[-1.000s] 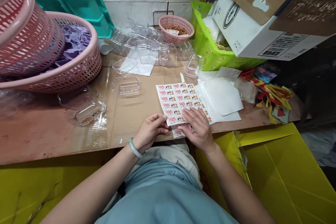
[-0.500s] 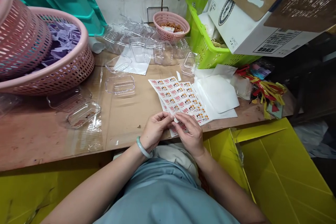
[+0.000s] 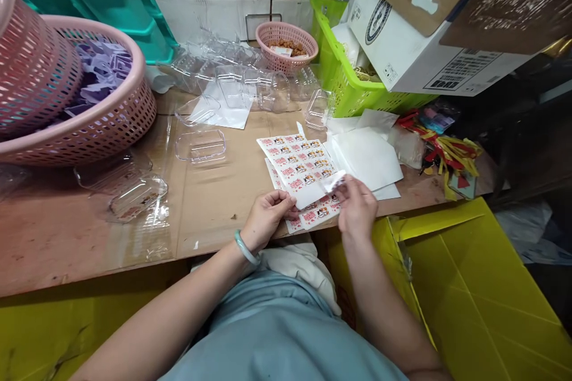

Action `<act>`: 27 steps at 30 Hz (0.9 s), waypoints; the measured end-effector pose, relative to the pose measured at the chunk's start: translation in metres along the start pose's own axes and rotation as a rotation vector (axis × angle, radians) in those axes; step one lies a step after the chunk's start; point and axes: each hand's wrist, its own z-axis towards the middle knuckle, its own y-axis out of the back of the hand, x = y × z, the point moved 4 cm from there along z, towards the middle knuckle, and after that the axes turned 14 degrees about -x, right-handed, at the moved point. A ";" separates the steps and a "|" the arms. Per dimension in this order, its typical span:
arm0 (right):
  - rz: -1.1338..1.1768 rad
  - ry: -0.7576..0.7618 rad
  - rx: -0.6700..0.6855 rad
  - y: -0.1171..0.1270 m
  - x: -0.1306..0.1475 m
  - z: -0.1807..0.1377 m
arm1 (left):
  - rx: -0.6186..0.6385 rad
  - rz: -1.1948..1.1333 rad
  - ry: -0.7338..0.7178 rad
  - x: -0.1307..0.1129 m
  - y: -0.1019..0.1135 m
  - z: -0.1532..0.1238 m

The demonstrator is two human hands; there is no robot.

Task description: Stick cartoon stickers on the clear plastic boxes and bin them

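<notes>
My L hand (image 3: 270, 216) pinches the sticker sheet (image 3: 295, 162), prob. steadying it vs. my R hand (image 3: 359, 209), fingertips closed on a curled strip (image 3: 333, 181).

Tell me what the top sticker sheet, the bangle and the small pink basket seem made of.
Top sticker sheet: probably thin paper, matte where white backing shows.
Bangle: smooth, pale green with a soft sheen, perhaps jade, glass or plastic.
Small pink basket: likely smooth moulded plastic, given its regular holes.
</notes>
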 end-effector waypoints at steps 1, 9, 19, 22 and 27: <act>0.097 -0.053 -0.068 0.002 0.004 0.012 | 0.007 0.021 0.000 0.000 0.001 0.000; -0.265 1.012 0.216 -0.019 0.047 -0.037 | -0.170 0.085 -0.419 -0.029 0.013 -0.038; -0.249 0.458 0.722 -0.087 0.002 -0.097 | -0.190 0.027 -0.448 -0.054 0.075 -0.017; -0.217 -0.001 0.840 -0.108 -0.013 -0.092 | -0.112 0.225 -0.587 -0.069 0.088 -0.019; 0.033 -0.219 0.524 -0.134 -0.013 -0.074 | -0.638 0.700 -1.075 -0.120 0.129 0.012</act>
